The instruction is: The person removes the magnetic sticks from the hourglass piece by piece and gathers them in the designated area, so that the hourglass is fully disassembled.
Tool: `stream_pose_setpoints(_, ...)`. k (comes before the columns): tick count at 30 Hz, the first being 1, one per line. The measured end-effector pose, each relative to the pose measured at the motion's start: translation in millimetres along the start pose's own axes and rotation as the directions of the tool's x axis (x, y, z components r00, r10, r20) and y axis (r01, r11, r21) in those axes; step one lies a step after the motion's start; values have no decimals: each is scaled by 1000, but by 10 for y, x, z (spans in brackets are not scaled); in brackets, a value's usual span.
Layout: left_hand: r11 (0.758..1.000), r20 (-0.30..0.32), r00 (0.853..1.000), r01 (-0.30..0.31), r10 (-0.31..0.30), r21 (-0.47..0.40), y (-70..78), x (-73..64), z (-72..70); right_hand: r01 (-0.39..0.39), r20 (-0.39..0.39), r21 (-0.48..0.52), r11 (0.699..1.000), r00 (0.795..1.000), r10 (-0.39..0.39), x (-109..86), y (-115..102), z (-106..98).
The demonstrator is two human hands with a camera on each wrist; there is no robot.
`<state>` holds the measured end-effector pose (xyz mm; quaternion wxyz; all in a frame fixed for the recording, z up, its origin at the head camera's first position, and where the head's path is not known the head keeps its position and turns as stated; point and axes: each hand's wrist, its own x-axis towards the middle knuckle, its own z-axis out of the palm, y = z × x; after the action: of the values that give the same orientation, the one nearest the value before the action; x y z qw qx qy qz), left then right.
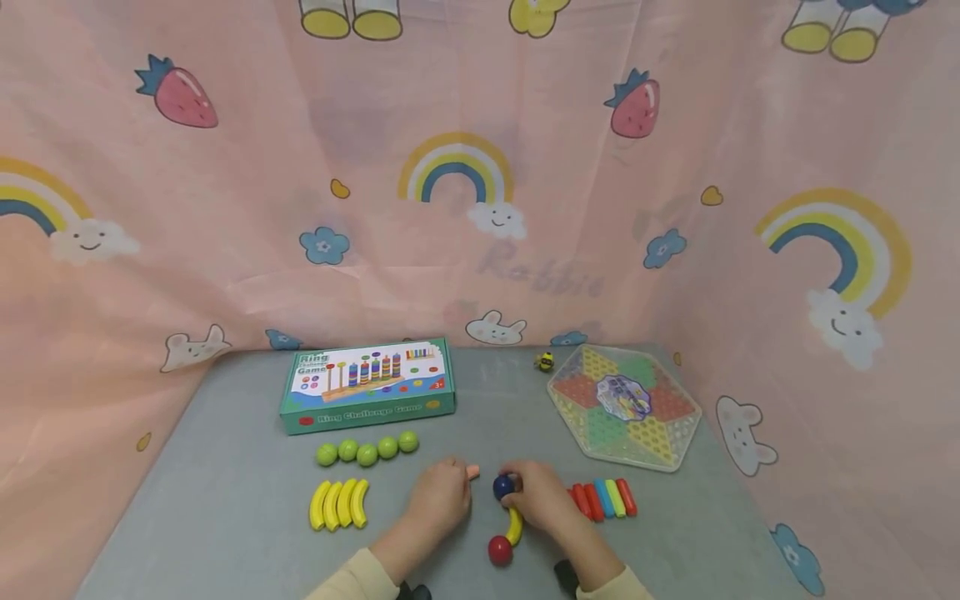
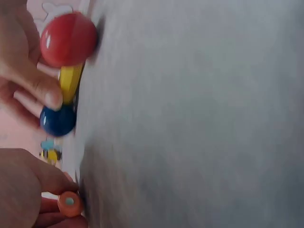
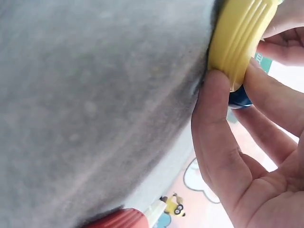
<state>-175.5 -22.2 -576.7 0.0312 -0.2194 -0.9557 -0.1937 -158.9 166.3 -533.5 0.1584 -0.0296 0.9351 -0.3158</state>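
My right hand (image 1: pixel 542 498) pinches a blue ball (image 1: pixel 504 487) where it meets a yellow curved stick (image 1: pixel 514 527). At the stick's near end sits a red ball (image 1: pixel 500 550), which the left wrist view shows as the larger ball. The right wrist view has the fingertips at the junction, with the blue ball mostly hidden behind the yellow stick (image 3: pixel 240 42). To the left, my left hand (image 1: pixel 441 498) grips an orange stick (image 1: pixel 472 472) low over the table. A pale round spot shows in its end (image 2: pixel 70 202) in the left wrist view.
Several green balls (image 1: pixel 367 454) and several yellow curved sticks (image 1: pixel 339 505) lie in rows at left. Red, blue and yellow-green sticks (image 1: pixel 604 500) line up right of my right hand. Behind are a ring game box (image 1: pixel 367 387), a hexagonal board (image 1: pixel 625 408) and a small bee figure (image 1: pixel 545 362).
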Motion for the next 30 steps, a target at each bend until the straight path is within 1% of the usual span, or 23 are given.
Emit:
stream_pose_setpoints(3, 998, -6, 998, 57, -57, -21, -43, -34, -23, -15, 5, 6, 1000, 1000, 15, 0, 10, 5)
stream_pose_setpoints(6, 995, 34, 996, 88, -87, -36, -91, -53, -49, -22, -3, 2, 1000, 1000, 22, 17, 39, 12)
stream_pose_setpoints(7, 996, 48, 995, 84, -82, -35, -105, -54, -56, -23, -6, 2, 1000, 1000, 23, 21, 48, 11)
stream_pose_setpoints(8, 997, 61, 996, 63, -61, -36, -122, -55, -63, -24, -9, -1, 1000, 1000, 24, 26, 60, 9)
stream_pose_setpoints(10, 999, 117, 993, 3, 1, -42, -159, -53, -102, -23, -17, 0, 1000, 1000, 23, 30, 85, 9)
stream_pose_setpoints(11, 998, 154, 987, -40, 47, -49, -183, -56, -132, -31, -21, 2, 1000, 999, 31, 27, 88, 7)
stream_pose_setpoints(12, 994, 194, 976, -84, 95, -65, -210, -58, -163, -42, -23, 7, 999, 999, 42, 17, 88, 3)
stream_pose_setpoints(13, 989, 239, 961, -121, 139, -88, -238, -61, -197, -70, -25, 8, 997, 997, 71, 3, 83, -2)
stream_pose_setpoints(14, 981, 283, 942, -155, 181, -114, -267, -64, -230, -105, -30, 2, 995, 994, 105, -14, 81, -7)
stream_pose_setpoints(15, 975, 330, 921, -168, 207, -142, -290, -68, -266, -139, -37, -4, 990, 990, 139, -35, 76, -11)
stream_pose_setpoints(16, 970, 364, 903, -178, 227, -163, -313, -72, -295, -177, -37, -10, 984, 984, 176, -54, 70, -12)
stream_pose_setpoints(17, 965, 387, 889, -184, 244, -186, -333, -77, -313, -210, -31, -18, 978, 977, 209, -76, 65, -12)
stream_pose_setpoints(19, 961, 416, 874, -178, 253, -210, -353, -81, -337, -255, -12, -30, 966, 967, 255, -103, 70, -17)
stream_pose_setpoints(20, 960, 422, 869, -180, 257, -214, -359, -83, -343, -256, -1, -28, 966, 967, 256, -112, 79, -16)
stream_pose_setpoints(22, 956, 429, 863, -186, 269, -226, -364, -80, -352, -245, 34, 7, 970, 969, 244, -122, 102, -20)
stream_pose_setpoints(24, 955, 432, 859, -191, 275, -228, -363, -73, -349, -223, 54, 47, 974, 974, 221, -126, 127, -35)
stream_pose_setpoints(26, 955, 440, 857, -178, 270, -239, -357, -64, -343, -192, 64, 77, 978, 980, 188, -134, 153, -42)
stream_pose_setpoints(27, 955, 441, 858, -165, 263, -247, -353, -59, -342, -175, 68, 87, 981, 983, 169, -140, 161, -44)
stream_pose_setpoints(30, 958, 428, 877, -109, 219, -267, -352, -51, -327, -130, 63, 75, 989, 990, 126, -152, 169, -43)
